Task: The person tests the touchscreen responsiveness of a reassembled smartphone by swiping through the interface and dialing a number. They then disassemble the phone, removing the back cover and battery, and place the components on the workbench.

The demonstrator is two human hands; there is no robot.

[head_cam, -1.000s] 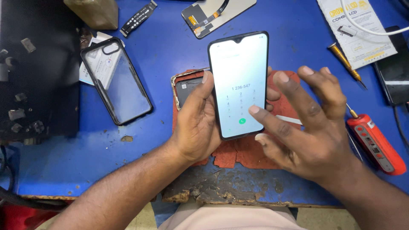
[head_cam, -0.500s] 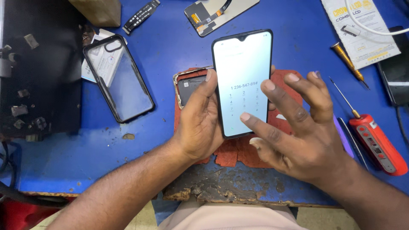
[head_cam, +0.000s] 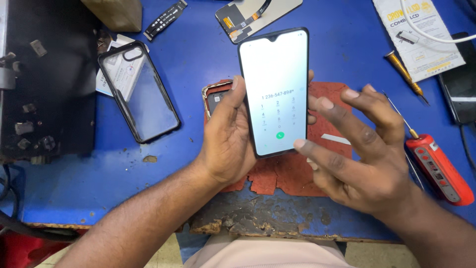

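Your left hand (head_cam: 225,144) is clamped on the lit smartphone (head_cam: 275,92), held above the red mat (head_cam: 277,171). Your right hand (head_cam: 362,154) hovers spread, empty: tap lightly with one fingertip, keeping the phone steady.

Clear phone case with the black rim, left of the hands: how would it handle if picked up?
The clear phone case is a thin open shell, so probably light and somewhat flexible. Lying flat, it shouldn't roll. Its glossy back may be slippery.

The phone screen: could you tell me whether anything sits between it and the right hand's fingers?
Nothing visible does. The right hand hovers beside the lit phone, index fingertip at its lower right edge, while the left hand holds the phone.
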